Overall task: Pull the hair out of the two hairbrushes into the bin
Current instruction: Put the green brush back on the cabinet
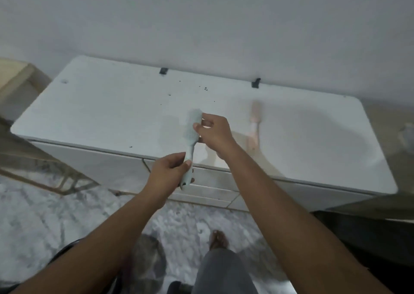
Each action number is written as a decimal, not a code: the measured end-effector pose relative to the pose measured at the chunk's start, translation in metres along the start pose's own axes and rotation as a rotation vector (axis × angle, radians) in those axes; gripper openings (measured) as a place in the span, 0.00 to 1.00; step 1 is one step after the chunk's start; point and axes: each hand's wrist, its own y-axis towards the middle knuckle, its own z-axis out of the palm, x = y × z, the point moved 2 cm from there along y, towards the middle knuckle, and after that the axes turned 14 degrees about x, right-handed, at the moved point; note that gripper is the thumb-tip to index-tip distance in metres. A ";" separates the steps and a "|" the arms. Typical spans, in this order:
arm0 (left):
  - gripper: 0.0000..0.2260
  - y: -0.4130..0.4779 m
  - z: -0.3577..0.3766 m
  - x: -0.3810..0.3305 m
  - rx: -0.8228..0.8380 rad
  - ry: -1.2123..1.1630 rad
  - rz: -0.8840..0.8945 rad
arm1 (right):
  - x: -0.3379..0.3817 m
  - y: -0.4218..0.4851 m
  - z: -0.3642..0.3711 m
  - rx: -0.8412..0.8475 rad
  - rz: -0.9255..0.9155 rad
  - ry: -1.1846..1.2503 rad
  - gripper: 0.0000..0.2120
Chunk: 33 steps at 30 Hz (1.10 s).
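1. Your left hand point(167, 174) is curled round the handle of the green hairbrush point(192, 123). It holds the brush above the front edge of the cabinet point(100, 105), head pointing away from you.
2. Your right hand point(215, 134) is just beyond, thumb and fingertips pinching the right side of the brush's head. Blur hides whether any hair is between them.
3. The pink hairbrush point(254, 126) lies flat on the cabinet top, right of your right hand and apart from it.

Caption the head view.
Left hand holds the mint brush by its handle, right hand pinches its head; pink brush lies on table.
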 end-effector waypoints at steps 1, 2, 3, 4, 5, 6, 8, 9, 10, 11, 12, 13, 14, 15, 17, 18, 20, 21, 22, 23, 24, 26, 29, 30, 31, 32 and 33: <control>0.08 0.014 0.012 -0.004 0.013 0.029 0.002 | -0.004 0.006 -0.019 -0.015 0.011 0.012 0.14; 0.06 0.026 0.023 -0.008 0.019 0.071 0.006 | -0.007 0.011 -0.037 -0.027 0.031 0.032 0.13; 0.06 0.039 0.034 -0.012 0.012 0.121 0.008 | -0.011 0.018 -0.052 -0.041 0.050 0.044 0.11; 0.09 0.050 0.044 -0.017 0.002 0.174 0.007 | -0.015 0.024 -0.066 -0.055 0.072 0.036 0.10; 0.10 0.061 0.052 -0.021 -0.004 0.217 0.009 | -0.018 0.032 -0.077 -0.068 0.087 0.021 0.07; 0.09 0.072 0.060 -0.025 -0.004 0.254 0.012 | -0.022 0.041 -0.086 -0.077 0.103 -0.004 0.04; 0.07 0.095 0.070 -0.031 0.001 0.341 0.012 | -0.029 0.058 -0.099 -0.108 0.123 -0.055 0.03; 0.08 0.107 0.073 -0.032 0.003 0.391 0.011 | -0.030 0.066 -0.105 -0.126 0.136 -0.078 0.06; 0.10 0.118 0.076 -0.034 0.005 0.447 0.001 | -0.028 0.071 -0.109 -0.145 0.150 -0.103 0.07; 0.11 0.128 0.077 -0.035 0.004 0.511 -0.011 | -0.027 0.077 -0.113 -0.167 0.156 -0.130 0.07; 0.11 0.139 0.079 -0.036 0.001 0.576 -0.025 | -0.025 0.082 -0.117 -0.186 0.163 -0.164 0.08; 0.11 0.148 0.080 -0.038 0.004 0.636 -0.033 | -0.024 0.087 -0.120 -0.197 0.172 -0.201 0.09; 0.11 0.157 0.081 -0.039 0.013 0.690 -0.039 | -0.023 0.092 -0.123 -0.204 0.184 -0.236 0.10; 0.11 0.164 0.082 -0.041 0.018 0.736 -0.035 | -0.022 0.097 -0.125 -0.217 0.197 -0.266 0.11; 0.09 0.176 0.085 -0.044 0.030 0.804 -0.027 | -0.022 0.106 -0.130 -0.259 0.202 -0.308 0.15; 0.08 0.181 0.084 -0.046 0.039 0.826 -0.025 | -0.021 0.109 -0.131 -0.287 0.207 -0.320 0.18; 0.07 0.185 0.089 -0.049 0.046 0.864 -0.012 | -0.019 0.110 -0.132 -0.321 0.222 -0.374 0.22; 0.07 0.186 0.090 -0.050 0.050 0.880 -0.003 | -0.018 0.110 -0.131 -0.325 0.225 -0.409 0.22; 0.07 0.187 0.090 -0.050 0.052 0.903 0.001 | -0.016 0.110 -0.129 -0.326 0.232 -0.432 0.21; 0.07 0.187 0.090 -0.050 0.050 0.931 0.014 | -0.015 0.110 -0.128 -0.332 0.235 -0.453 0.20; 0.06 0.186 0.090 -0.051 0.044 0.951 0.014 | -0.013 0.109 -0.126 -0.336 0.237 -0.466 0.20; 0.05 0.187 0.086 -0.049 0.029 0.974 0.018 | -0.014 0.109 -0.124 -0.351 0.215 -0.468 0.20; 0.09 0.191 0.082 -0.047 0.027 1.000 0.026 | -0.017 0.108 -0.121 -0.385 0.191 -0.422 0.20; 0.09 0.190 0.082 -0.048 0.033 1.017 0.026 | -0.018 0.108 -0.121 -0.389 0.186 -0.417 0.20; 0.10 0.191 0.081 -0.047 0.034 1.037 0.040 | -0.017 0.107 -0.121 -0.390 0.193 -0.407 0.21; 0.10 0.191 0.080 -0.048 0.035 1.058 0.041 | -0.016 0.107 -0.122 -0.392 0.190 -0.407 0.21; 0.10 0.193 0.078 -0.046 0.031 1.077 0.049 | -0.016 0.108 -0.122 -0.395 0.185 -0.408 0.21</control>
